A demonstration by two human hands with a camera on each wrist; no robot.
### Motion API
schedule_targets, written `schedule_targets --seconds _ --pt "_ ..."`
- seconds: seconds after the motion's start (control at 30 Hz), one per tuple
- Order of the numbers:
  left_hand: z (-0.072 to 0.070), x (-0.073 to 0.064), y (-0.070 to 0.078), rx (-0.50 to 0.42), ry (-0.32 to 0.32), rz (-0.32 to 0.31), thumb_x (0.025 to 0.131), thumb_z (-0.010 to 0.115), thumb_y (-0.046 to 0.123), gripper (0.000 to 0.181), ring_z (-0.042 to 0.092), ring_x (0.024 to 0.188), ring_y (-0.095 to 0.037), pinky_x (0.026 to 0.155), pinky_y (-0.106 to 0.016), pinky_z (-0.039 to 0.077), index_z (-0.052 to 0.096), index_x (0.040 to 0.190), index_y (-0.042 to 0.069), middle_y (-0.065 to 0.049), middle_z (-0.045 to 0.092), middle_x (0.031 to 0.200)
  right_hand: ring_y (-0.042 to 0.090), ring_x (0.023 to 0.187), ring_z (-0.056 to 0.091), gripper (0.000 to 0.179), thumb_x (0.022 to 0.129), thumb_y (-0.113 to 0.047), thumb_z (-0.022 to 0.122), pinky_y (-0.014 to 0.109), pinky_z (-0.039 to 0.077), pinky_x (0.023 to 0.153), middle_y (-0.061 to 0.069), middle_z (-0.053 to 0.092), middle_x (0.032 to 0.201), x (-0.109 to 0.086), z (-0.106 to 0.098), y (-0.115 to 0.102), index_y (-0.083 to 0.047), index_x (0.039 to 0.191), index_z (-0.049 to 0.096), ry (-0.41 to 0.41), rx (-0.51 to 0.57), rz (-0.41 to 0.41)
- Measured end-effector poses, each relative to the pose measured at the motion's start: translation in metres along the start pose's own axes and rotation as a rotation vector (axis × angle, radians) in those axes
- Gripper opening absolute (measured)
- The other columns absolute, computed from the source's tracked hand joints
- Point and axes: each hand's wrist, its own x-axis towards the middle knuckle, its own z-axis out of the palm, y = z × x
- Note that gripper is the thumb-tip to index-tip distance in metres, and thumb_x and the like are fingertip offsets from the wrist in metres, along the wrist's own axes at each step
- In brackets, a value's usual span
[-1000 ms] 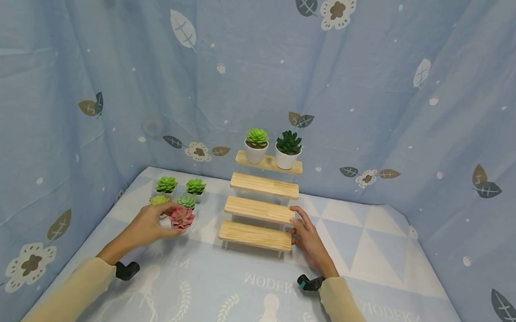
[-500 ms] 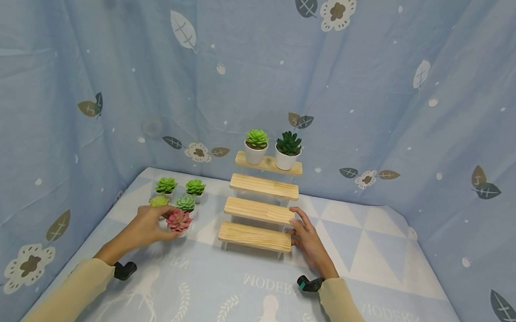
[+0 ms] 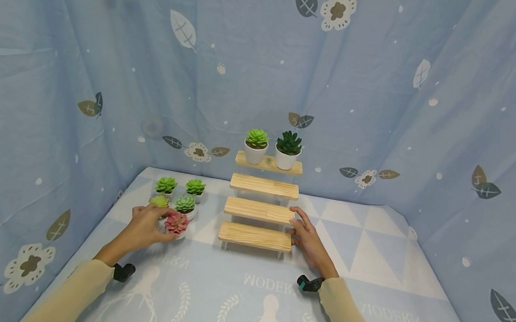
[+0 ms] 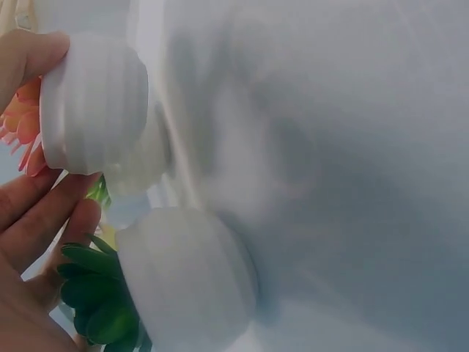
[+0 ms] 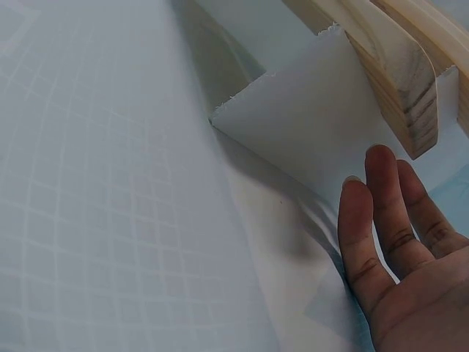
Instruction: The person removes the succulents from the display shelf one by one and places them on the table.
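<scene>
My left hand (image 3: 144, 227) pinches the small white pot (image 4: 95, 103) of a pink succulent (image 3: 176, 222) between thumb and fingers. Whether that pot touches the table is unclear. Close behind it stands a pale green succulent (image 3: 185, 204); a yellow-green one (image 3: 159, 201) is partly hidden by my hand. At the right end of a stepped wooden stand (image 3: 260, 210), my right hand (image 3: 308, 238) touches the side with its fingers (image 5: 382, 183) extended and slightly bent. Two potted succulents, one light green (image 3: 256, 144) and one dark green (image 3: 288, 148), sit on the top step.
Two more green succulents in white pots, a left one (image 3: 166, 185) and a right one (image 3: 195, 187), stand at the table's back left. The patterned cloth (image 3: 211, 289) covers the table. A blue curtain (image 3: 265, 70) encloses the back and sides.
My left hand has shifted a little left and toward me with the pink succulent, uncovering more of the pale green one. My right hand stays at the stand.
</scene>
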Motion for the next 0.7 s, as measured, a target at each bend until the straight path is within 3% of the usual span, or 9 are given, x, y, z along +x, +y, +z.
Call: schedule_targets --seconds 0.4,0.7 --pt "0.0053 0.0004 -0.0038 0.026 -0.008 -0.010 0.074 0.095 0.035 0.062 0.054 0.093 -0.027 0.093 -0.065 0.021 0.072 0.123 0.007 0.001 0.064 0.090 0.024 0.099 0.063 0.052 0.104 -0.046 0.060 0.037 0.054 0.073 0.016 0.052 0.133 0.0002 -0.0004 0.0005 -0.034 0.151 0.044 -0.001 0.008 0.006" --pt "0.0080 0.0005 -0.0048 0.068 -0.014 -0.012 0.073 0.095 0.035 0.062 0.056 0.100 -0.033 0.095 -0.067 0.020 0.073 0.123 0.006 -0.009 0.071 0.108 0.024 0.098 0.062 0.054 0.102 -0.048 0.062 0.037 0.054 0.074 0.016 0.053 0.132 0.0000 0.0004 -0.0010 -0.034 0.151 0.045 0.002 0.003 0.007"
